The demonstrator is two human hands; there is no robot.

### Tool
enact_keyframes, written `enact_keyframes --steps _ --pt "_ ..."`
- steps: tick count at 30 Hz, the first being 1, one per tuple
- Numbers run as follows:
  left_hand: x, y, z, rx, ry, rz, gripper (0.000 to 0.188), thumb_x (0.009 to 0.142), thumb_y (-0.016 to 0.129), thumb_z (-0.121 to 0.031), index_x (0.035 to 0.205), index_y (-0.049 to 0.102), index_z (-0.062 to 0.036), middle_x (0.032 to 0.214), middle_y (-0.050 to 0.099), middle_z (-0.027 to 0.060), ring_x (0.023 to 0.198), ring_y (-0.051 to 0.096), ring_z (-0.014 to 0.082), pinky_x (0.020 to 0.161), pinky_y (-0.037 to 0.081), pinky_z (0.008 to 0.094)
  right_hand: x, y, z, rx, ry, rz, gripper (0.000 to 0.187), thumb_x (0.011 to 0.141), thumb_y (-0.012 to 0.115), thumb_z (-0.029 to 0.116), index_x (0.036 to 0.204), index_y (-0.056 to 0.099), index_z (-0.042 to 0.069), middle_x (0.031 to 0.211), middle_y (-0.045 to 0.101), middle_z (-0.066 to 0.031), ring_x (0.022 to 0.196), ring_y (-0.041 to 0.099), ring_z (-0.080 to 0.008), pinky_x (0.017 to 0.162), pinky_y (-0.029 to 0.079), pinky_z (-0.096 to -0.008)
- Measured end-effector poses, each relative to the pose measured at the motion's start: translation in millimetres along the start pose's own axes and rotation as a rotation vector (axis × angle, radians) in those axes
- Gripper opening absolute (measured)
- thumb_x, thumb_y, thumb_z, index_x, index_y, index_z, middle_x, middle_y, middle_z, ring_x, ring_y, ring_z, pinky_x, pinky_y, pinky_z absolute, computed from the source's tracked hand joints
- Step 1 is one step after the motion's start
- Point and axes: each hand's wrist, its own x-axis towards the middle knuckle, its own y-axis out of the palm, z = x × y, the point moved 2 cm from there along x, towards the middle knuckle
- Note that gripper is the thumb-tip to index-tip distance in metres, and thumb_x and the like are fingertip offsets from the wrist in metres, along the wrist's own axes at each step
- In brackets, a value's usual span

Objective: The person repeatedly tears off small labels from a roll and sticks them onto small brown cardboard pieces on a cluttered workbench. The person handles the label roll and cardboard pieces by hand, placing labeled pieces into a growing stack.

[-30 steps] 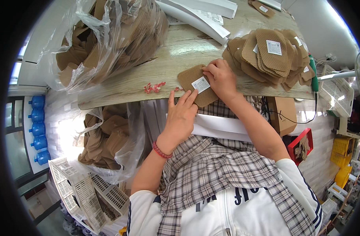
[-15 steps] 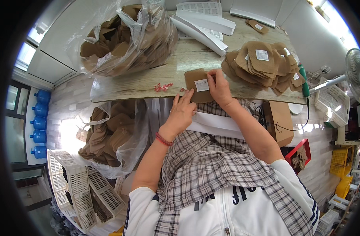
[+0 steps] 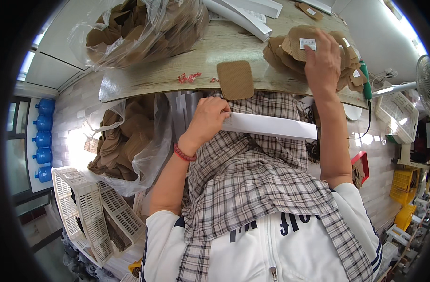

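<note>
My right hand (image 3: 324, 60) rests on a labelled brown pad (image 3: 305, 43) at the top of the pile of brown pads (image 3: 283, 54) on the wooden table (image 3: 149, 75); whether it grips the pad I cannot tell. My left hand (image 3: 210, 120) holds the left end of a long white strip (image 3: 271, 126) lying across my checked lap cloth (image 3: 252, 178). A single brown square pad (image 3: 235, 79), without a label, lies flat at the table's near edge between my hands.
A clear plastic bag of brown pads (image 3: 139, 30) sits on the table's left; another bag (image 3: 125, 145) hangs below it. White strips (image 3: 243, 14) lie at the back. White crates (image 3: 90, 211) stand on the floor left. A green-handled tool (image 3: 365, 80) lies right of the pile.
My right hand carried the labelled pad from the table's near edge to the pile on the right. My left hand dropped from the table to the white strip. An unlabelled pad now lies at the edge.
</note>
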Motion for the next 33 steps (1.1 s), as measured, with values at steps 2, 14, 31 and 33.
enact_keyframes --steps 2,14,31,33 --pt "-2.6 2.6 -3.1 -0.135 -0.09 0.019 0.009 0.086 0.067 -0.006 0.091 0.064 0.0003 0.091 0.068 0.0105 0.087 0.064 0.026 0.083 0.047 0.0384 -55.8 -9.6 54.3 0.436 0.002 0.371 0.038 0.087 0.073 0.019 0.123 0.062 0.012 0.116 0.065 -0.0124 0.107 0.062 -0.0328 0.091 0.049 -0.0413" --pt "-29.6 3.0 33.1 -0.428 -0.372 -0.013 0.021 0.088 0.066 -0.012 0.104 0.072 0.0001 0.091 0.073 0.0136 0.083 0.07 0.0222 0.075 0.053 0.0327 -153.5 29.1 101.6 0.835 0.307 0.74 0.011 0.08 0.078 0.014 0.09 0.073 0.011 0.09 0.067 -0.0044 0.081 0.066 -0.0242 0.069 0.052 -0.035" --pt "4.3 -17.7 25.3 -0.06 -0.187 -0.097 0.003 0.083 0.066 -0.002 0.086 0.066 -0.0001 0.104 0.07 0.0105 0.099 0.062 0.0261 0.083 0.05 0.0356 -99.8 26.4 80.2 1.444 0.661 0.575 0.004 0.094 0.067 0.005 0.096 0.064 0.003 0.093 0.063 -0.0031 0.083 0.058 -0.0112 0.076 0.05 -0.0246" --pt "13.1 -15.8 16.6 -0.029 0.059 -0.197 0.002 0.084 0.064 -0.001 0.086 0.064 -0.0008 0.117 0.067 0.0124 0.114 0.058 0.0317 0.093 0.048 0.0404 -87.4 63.5 56.3 1.346 0.844 0.643 0.008 0.097 0.064 0.009 0.098 0.061 0.001 0.087 0.061 -0.0001 0.077 0.055 -0.0068 0.071 0.048 -0.023"
